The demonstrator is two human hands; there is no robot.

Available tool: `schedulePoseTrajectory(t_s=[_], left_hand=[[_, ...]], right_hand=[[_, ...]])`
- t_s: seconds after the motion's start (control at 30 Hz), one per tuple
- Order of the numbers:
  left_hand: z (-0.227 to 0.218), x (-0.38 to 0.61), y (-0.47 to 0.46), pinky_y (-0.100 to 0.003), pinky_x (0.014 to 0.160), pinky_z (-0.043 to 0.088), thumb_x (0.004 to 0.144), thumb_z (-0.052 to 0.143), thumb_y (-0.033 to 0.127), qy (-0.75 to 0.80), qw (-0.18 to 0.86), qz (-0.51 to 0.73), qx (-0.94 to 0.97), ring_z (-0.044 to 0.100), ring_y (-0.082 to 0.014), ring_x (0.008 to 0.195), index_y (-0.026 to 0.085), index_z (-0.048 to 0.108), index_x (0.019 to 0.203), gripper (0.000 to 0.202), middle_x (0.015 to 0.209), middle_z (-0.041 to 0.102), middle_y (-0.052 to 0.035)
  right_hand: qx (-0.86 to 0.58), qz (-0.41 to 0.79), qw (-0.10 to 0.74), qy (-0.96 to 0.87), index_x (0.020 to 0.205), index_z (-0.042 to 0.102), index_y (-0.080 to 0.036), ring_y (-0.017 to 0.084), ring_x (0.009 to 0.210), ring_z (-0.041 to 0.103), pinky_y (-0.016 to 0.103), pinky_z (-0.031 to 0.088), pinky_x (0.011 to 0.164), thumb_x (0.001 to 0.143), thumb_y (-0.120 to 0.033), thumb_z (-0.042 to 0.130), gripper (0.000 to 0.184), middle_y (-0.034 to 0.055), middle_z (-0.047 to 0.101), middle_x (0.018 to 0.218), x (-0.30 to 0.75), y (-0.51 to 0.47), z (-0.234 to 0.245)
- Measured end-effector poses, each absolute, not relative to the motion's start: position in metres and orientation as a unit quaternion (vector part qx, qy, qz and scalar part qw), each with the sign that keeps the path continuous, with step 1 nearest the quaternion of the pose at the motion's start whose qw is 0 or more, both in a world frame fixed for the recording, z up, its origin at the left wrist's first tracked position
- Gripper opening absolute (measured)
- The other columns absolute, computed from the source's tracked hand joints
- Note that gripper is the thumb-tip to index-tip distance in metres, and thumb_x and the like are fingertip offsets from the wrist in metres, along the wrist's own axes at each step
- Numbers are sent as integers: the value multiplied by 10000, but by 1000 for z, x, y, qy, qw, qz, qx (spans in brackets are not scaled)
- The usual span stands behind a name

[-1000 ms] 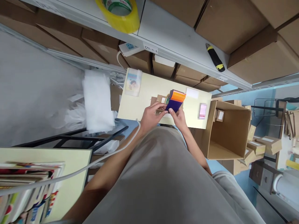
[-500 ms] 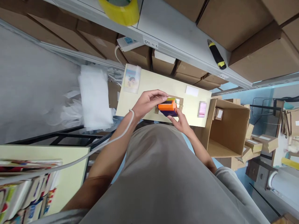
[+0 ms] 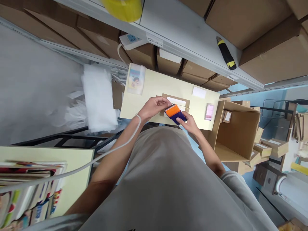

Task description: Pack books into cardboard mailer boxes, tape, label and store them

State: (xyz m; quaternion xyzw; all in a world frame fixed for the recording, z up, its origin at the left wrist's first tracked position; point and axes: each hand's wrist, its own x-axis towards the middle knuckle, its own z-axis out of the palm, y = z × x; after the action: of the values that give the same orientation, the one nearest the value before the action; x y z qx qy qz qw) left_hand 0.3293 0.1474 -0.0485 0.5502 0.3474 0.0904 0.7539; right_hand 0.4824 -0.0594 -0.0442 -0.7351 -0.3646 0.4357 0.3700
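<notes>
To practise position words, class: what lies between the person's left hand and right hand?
An orange-and-purple block lies between the left hand and right hand; both touch it. The head view shows this.

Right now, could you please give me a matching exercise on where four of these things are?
Things: 1 orange and purple block; 2 utility knife; 3 yellow tape roll; 4 open cardboard box.
Places: A fully in view on the shelf, beside brown cartons; B right of the table; C cut off by the view's top edge; D between left hand and right hand.
Pairs: 1-D, 2-A, 3-C, 4-B.
</notes>
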Motion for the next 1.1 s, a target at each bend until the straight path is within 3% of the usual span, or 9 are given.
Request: schedulePoseTrajectory(t_s=[0.1,0.37,0.6,0.8,1.1], left_hand=[[-61,328,145,-452,1013,678,753,1003,540,376,745,107,540,806,-292,1022,167,846,928,442,1008,850,-122],[-89,326,127,-446,937,704,694,1022,606,434,734,147,501,811,-294,967,184,842,889,499,967,864,-113],[-104,315,147,-387,964,658,752,967,468,505,679,223,483,792,-251,975,184,853,936,356,980,860,-100],[-139,322,145,-296,752,578,726,956,468,545,690,220,422,739,-209,882,182,834,909,361,922,835,-78],[-173,325,133,-281,699,530,747,916,449,596,675,233,368,731,-206,907,198,806,916,322,977,829,-75]], right_hand=[[-734,449,339,-380,996,672,-225,232,856,632,355,508,811,962,-883,623,661,33,683,903,490,-55,-44],[-698,526,240,-423,1033,700,-207,234,871,701,338,523,778,974,-942,568,750,64,755,965,523,-42,-33],[-684,585,136,-414,1041,730,-201,245,827,748,352,572,752,975,-909,631,718,88,811,943,570,-41,-11],[-720,538,70,-432,909,728,-195,234,780,724,320,513,691,932,-919,673,727,82,794,846,604,-12,-12],[-708,539,-7,-457,1087,839,-138,217,807,718,318,505,732,971,-815,712,699,111,845,986,608,25,-37]])
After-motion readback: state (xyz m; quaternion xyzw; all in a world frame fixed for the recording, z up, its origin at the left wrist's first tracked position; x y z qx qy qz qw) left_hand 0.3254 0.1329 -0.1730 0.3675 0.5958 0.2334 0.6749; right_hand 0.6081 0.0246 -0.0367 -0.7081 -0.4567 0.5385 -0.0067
